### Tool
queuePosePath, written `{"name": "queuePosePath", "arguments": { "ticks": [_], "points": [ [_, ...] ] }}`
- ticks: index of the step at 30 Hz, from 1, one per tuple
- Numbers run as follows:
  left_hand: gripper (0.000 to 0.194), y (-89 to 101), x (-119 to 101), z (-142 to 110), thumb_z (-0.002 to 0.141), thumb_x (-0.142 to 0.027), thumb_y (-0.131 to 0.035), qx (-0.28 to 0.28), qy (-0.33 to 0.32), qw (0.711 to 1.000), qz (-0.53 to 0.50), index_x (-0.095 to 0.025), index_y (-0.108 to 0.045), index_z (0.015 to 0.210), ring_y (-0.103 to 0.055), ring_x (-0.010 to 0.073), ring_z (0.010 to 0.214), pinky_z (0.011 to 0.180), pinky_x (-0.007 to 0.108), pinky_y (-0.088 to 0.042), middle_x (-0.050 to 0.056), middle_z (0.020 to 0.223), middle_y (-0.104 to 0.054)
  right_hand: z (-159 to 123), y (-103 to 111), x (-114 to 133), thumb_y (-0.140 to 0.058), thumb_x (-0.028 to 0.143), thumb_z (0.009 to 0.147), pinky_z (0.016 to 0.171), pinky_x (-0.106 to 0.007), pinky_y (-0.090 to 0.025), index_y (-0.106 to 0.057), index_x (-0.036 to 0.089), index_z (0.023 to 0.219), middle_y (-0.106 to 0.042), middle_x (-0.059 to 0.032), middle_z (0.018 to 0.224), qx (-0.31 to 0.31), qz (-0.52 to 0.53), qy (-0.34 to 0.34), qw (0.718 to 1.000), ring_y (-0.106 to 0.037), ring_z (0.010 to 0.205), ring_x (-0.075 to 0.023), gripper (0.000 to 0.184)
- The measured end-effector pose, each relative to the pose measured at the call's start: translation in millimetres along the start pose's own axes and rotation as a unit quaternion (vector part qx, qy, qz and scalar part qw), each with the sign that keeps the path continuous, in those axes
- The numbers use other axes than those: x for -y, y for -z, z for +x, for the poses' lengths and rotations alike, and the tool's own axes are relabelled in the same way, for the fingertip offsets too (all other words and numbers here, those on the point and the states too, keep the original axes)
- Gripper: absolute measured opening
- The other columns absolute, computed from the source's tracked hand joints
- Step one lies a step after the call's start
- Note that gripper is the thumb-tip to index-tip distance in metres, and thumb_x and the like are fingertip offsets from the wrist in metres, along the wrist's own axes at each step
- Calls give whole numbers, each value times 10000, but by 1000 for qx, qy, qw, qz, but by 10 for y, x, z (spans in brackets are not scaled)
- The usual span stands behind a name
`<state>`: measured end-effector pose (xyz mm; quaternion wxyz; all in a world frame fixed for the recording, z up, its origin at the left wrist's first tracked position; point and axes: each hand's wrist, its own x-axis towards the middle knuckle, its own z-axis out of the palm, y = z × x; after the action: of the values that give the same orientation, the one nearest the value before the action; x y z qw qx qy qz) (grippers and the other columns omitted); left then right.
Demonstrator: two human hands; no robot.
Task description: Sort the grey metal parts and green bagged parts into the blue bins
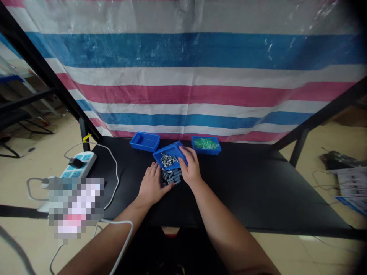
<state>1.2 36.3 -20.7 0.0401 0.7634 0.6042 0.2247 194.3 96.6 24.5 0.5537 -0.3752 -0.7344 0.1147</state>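
Observation:
My right hand (191,166) grips the right end of a blue plastic tray (177,150), thumb inside and fingers over the rim. The tray is tilted, and small shiny metal pieces (168,159), perhaps screws, have gathered at its left and near side. Just below it, a pile of short dark-grey cylinders (172,177) lies on the black tabletop. My left hand (151,186) rests palm down at the left of this pile, fingers stretched out and thumb along its near edge. The fingertips come close to the tray's left corner; whether they touch it I cannot tell.
Behind are two more blue trays, one at the left (145,141) and one with green pieces (205,144) at the right. A white power strip (86,160) with cables lies at the table's left edge. A striped tarp (189,95) hangs behind the black table (246,191).

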Motion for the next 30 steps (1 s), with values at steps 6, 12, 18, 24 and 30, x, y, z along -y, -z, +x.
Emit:
{"name": "queuePosePath", "arguments": {
  "ticks": [6, 12, 18, 24, 30],
  "points": [
    [968, -12, 4, -3, 810, -722, -581, -5, 2, 1000, 2, -89, -348, 1505, -306, 375, 1491, 1214, 561, -281, 231, 1533, -434, -2, -23, 29, -539, 254, 984, 1067, -469, -501, -553, 298, 1402, -527, -113, 1293, -12, 7, 14, 1000, -580, 1212, -259, 420],
    [966, -33, 11, -7, 811, -726, -575, -8, 5, 1000, 9, -88, -352, 1500, -313, 380, 1487, 1212, 563, -286, 241, 1533, -429, -19, -41, 3, -525, 259, 986, 1057, -477, -513, -547, 295, 1403, -533, -119, 1274, -11, -6, -1, 1000, -584, 1207, -265, 419],
    [974, -35, 11, -5, 801, -725, -591, -14, 4, 1000, 7, -90, -351, 1499, -321, 387, 1483, 1204, 572, -297, 245, 1523, -440, -36, -43, -7, -523, 246, 983, 1064, -467, -509, -530, 311, 1423, -518, -115, 1299, -5, 0, 7, 1000, -581, 1214, -263, 445],
    [990, -20, -1, -2, 802, -724, -594, -5, 10, 1000, 10, -59, -350, 1493, -304, 389, 1489, 1212, 560, -292, 257, 1534, -420, -28, -39, -4, -525, 249, 984, 1067, -477, -509, -538, 310, 1414, -517, -116, 1305, -6, -4, 6, 1000, -580, 1219, -266, 435],
    [997, -23, 9, -6, 801, -713, -605, -14, 10, 1000, -9, -85, -314, 1519, -299, 389, 1491, 1206, 572, -294, 243, 1542, -412, -25, -26, -7, -519, 251, 986, 1070, -492, -510, -528, 306, 1420, -514, -121, 1307, -2, -16, 11, 1000, -576, 1226, -270, 438]
  ]
}}
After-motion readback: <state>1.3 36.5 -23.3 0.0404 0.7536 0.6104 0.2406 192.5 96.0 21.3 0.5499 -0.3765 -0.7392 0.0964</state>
